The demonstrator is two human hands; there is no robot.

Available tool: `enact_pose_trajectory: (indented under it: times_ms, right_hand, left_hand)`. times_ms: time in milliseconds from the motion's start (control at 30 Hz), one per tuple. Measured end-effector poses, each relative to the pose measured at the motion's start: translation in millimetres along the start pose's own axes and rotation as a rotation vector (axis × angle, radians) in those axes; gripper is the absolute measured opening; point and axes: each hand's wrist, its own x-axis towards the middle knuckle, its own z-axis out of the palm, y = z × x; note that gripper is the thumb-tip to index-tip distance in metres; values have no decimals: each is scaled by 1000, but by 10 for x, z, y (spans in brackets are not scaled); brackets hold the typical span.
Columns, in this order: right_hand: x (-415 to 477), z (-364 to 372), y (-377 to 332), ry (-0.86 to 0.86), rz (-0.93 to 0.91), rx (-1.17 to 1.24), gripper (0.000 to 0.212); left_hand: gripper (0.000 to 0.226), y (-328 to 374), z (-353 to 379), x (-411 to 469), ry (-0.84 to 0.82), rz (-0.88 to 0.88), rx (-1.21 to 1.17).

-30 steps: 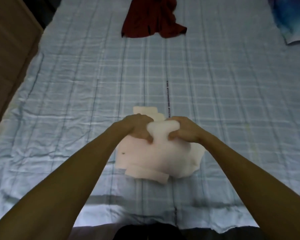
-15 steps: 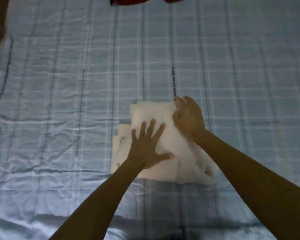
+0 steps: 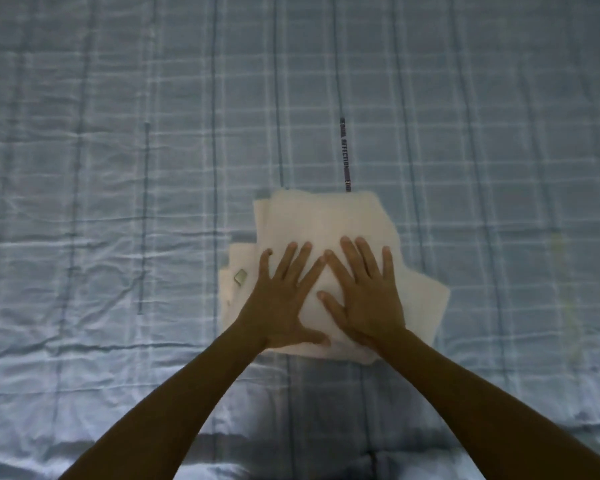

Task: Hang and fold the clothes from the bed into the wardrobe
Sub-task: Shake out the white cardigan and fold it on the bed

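Squarely under both palms lies a folded cream-white garment (image 3: 326,220), resting on a light blue checked bed sheet (image 3: 118,202) a little right of the middle of the view. The left hand (image 3: 281,301) lies flat on the garment's left half with its fingers straight and spread wide, the thumb stretched toward the right along the near edge. The right hand (image 3: 366,299) lies flat just beside it on the right half, fingers likewise straight and fanned, thumb angled toward the left. The two forefingers meet or nearly meet at their tips, so the hands form a peak pointing to the far side. Neither hand curls round the cloth; both press down on its top.

The garment's far part reaches beyond the fingertips, and a wider lower layer sticks out to the right of the right hand and to the left of the left hand. On that left layer, just left of the left hand's little finger, sits a small square tag (image 3: 240,276). A dark lettered strip (image 3: 344,157) in the sheet runs from the far side down to the garment's far edge. The sheet is wrinkled, most on the left.
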Motion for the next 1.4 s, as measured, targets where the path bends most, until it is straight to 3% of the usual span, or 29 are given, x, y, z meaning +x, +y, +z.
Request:
enact_pose_trajectory:
  times_ms: [167, 400, 533, 600, 700, 933, 1033, 1167, 1400]
  right_hand:
    - [67, 271, 38, 98, 2, -1, 60]
    - [40, 141, -49, 55, 21, -62, 57]
    - [-306, 59, -122, 73, -115, -145, 50]
    - [-638, 134, -189, 41, -170, -173, 62]
    - [-827, 263, -193, -55, -172, -244, 102]
    - [-494, 376, -9, 65, -128, -371, 80]
    - [-457, 378, 30, 75, -168, -366, 92]
    - [-374, 347, 156, 45, -234, -314, 115]
    - [-237, 126, 224, 117, -254, -172, 86]
  left_hand:
    - [123, 3, 435, 26, 76, 42, 50]
    - [125, 125, 409, -122, 23, -50, 97]
    - [115, 185, 509, -434, 110, -64, 137]
    - [114, 157, 575, -527, 158, -20, 153]
    - [113, 138, 605, -520, 173, -9, 178]
    - [102, 22, 637, -204, 176, -43, 129]
    - [100, 18, 683, -188, 264, -12, 182]
    - [122, 138, 652, -123, 210, -92, 234]
    - [125, 190, 430, -87, 133, -147, 178]
